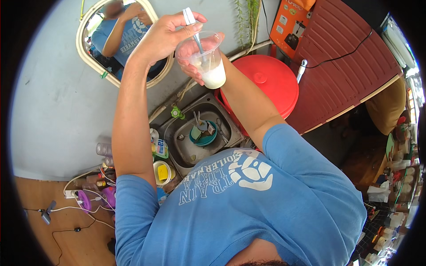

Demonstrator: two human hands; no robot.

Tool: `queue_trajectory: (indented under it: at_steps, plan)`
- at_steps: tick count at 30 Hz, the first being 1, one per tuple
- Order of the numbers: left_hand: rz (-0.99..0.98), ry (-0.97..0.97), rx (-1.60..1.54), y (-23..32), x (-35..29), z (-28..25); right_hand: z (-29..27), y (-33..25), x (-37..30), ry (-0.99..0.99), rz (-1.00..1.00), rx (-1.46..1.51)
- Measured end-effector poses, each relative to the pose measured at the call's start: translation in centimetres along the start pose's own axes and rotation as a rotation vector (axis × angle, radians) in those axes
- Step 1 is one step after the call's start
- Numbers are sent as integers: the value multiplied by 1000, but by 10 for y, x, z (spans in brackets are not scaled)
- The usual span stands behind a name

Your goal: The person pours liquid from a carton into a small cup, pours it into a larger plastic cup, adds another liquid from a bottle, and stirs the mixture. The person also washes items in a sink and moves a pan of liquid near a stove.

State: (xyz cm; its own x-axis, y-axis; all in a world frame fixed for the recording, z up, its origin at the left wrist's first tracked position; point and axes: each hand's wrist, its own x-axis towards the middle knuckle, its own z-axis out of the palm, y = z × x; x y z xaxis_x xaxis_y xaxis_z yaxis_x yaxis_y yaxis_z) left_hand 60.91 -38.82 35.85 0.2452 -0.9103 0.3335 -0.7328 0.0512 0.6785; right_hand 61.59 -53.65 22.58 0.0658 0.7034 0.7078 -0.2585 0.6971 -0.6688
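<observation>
While the right hand (190, 67) gripped a clear plastic cup (214, 68) from behind, the left hand (165, 39) had the white handle of a utensil (189, 17) pinched between thumb and fingers. Right fingers: curled around the cup's wall, some visible past its left side. Left fingers: nearly closed, handle between them, just above the rim. The cup was tilted, between the hands, white stuff in its lower part. The utensil's metal shaft ran down inside the cup; couldn't tell the shape of its tip.

Left of the left fingers, a mirror (80, 54) hung on the wall (53, 102). Below the right fingers sat a metal sink (174, 144), green tap handle (177, 112) on its far side, teal bowl (205, 141) inside with small items. Farther below, beside the sink: a white tub (157, 178) with a yellow sponge (163, 172) in it. Right of the right fingers, a red lid (270, 84) showed past the right forearm. Well right of the fingers: orange box (282, 26), then a dark red panel (346, 66) with a black cable (346, 55) across it.
</observation>
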Motion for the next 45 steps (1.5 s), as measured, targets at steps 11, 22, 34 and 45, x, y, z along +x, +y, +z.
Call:
queue_trajectory:
  at_steps: [11, 22, 34, 45]
  plan:
    - [-81, 182, 12, 52, -2, -10, 11, 2, -17, 283, 0, -122]
    - [-17, 49, 19, 8, -4, 14, -3, -2, -5, 113, 41, -89]
    - [117, 101, -64, 11, 1, 15, 12, -5, -16, 102, 40, -133]
    - [-23, 286, 549, -9, -34, 33, 10, 32, -46, 481, 15, -421]
